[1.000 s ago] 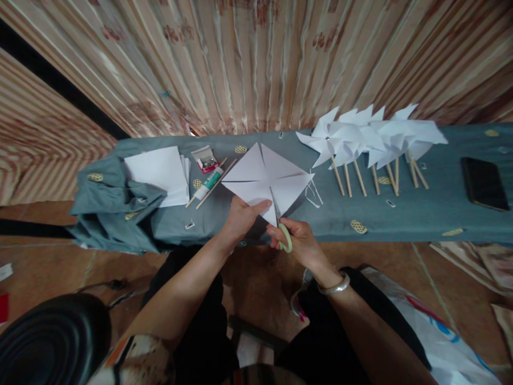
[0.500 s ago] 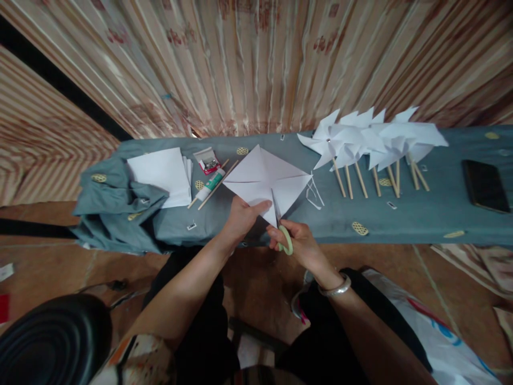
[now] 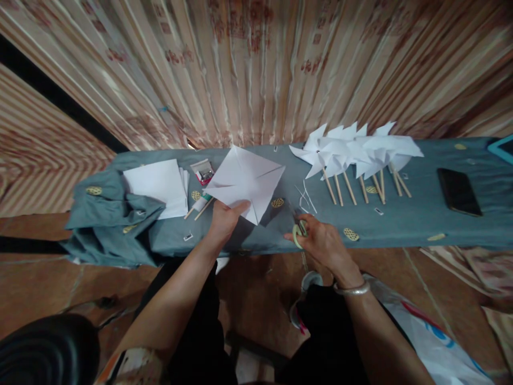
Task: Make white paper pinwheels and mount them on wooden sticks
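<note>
A white paper square (image 3: 250, 174) with slits cut in from its corners is pinched at its near edge by my left hand (image 3: 225, 218), thumb on top. My right hand (image 3: 325, 240) grips a pair of scissors (image 3: 300, 231) with pale green handles, apart from the paper and over the table's front edge. Thin white paper strips (image 3: 306, 199) lie just beyond the scissors. Behind the square's left corner are wooden sticks (image 3: 203, 207) and a partly hidden glue stick (image 3: 199, 203). A small red and white box (image 3: 203, 172) of metal pieces sits open nearby.
Several white paper pinwheels (image 3: 352, 149) on wooden sticks lie overlapping at the right. A black phone (image 3: 459, 191) rests farther right, near a blue-edged object (image 3: 503, 148). At left, a stack of white paper (image 3: 156, 188) adjoins bunched grey-green cloth (image 3: 108, 224). A curtain (image 3: 256, 69) hangs behind.
The scissors have come out of the paper's near slit and moved right with my right hand. My left hand has shifted the square left, and it now looks slightly turned and lifted.
</note>
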`<state>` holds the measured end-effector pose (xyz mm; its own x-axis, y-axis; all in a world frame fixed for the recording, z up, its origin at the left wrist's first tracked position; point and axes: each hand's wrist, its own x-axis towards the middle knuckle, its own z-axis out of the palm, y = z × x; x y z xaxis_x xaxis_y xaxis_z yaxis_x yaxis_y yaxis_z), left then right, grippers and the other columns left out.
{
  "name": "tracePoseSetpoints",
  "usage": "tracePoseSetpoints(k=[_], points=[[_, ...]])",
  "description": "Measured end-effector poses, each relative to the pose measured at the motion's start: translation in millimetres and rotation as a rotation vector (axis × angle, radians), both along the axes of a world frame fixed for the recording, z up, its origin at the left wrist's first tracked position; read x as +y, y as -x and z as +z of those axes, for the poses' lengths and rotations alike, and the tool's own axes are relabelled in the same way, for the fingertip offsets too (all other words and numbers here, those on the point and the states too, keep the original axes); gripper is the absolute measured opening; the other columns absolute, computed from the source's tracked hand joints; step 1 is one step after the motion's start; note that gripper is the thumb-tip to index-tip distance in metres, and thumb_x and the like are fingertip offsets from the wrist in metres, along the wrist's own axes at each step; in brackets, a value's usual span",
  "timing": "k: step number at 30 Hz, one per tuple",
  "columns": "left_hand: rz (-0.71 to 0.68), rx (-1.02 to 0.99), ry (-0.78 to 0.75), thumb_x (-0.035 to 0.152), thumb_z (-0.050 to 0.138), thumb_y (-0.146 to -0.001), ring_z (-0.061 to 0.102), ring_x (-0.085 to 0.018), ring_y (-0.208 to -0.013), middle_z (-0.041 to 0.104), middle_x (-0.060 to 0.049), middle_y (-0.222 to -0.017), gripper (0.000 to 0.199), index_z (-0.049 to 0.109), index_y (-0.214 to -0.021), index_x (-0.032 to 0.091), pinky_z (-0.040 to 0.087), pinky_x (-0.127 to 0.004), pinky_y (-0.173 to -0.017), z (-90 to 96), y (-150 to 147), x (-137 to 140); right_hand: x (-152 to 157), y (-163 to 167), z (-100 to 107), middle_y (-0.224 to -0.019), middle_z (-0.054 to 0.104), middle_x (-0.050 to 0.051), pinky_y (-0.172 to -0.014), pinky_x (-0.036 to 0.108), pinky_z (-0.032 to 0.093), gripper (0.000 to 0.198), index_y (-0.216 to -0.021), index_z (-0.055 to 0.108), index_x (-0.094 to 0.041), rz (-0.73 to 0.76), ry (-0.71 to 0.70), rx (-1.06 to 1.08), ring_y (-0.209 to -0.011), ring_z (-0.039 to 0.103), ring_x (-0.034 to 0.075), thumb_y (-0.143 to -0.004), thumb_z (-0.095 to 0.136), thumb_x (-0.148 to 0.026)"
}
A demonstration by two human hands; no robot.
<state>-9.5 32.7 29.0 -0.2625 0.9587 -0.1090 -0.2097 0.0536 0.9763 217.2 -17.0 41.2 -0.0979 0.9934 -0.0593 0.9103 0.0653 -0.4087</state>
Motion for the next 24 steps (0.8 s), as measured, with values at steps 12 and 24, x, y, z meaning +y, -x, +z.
tracePoseSetpoints(k=[12,24], points=[[-0.272,0.125,0.117,0.028,0.079,-0.054,0.068,-0.022,-0.079,0.074,-0.004,-0.081,0.029,0.069,-0.078,0.014,0.053,-0.036,-0.083,-32.4,-2.4,-7.0,34.1,-12.8,-8.3,-0.079,0.073,0.017,-0.061,0.033,0.044,0.044,-0.121,0.055,-0.005,-0.104,-0.224,-0.415,-0.074,0.070,0.029,-0.087,0.060,-0.034],[-0.340,0.148,0.044,0.029,0.079,-0.057,0.068,-0.021,-0.086,0.073,-0.007,-0.097,0.046,0.066,-0.098,0.016,0.053,-0.037,-0.086,-22.9,27.9,-14.7,42.3,-20.9,-12.3,-0.084,0.072,0.016,-0.065,0.034,0.041,0.027,-0.097,0.070,-0.013,-0.162,-0.247,-0.436,-0.078,0.065,0.028,-0.091,0.054,-0.035]])
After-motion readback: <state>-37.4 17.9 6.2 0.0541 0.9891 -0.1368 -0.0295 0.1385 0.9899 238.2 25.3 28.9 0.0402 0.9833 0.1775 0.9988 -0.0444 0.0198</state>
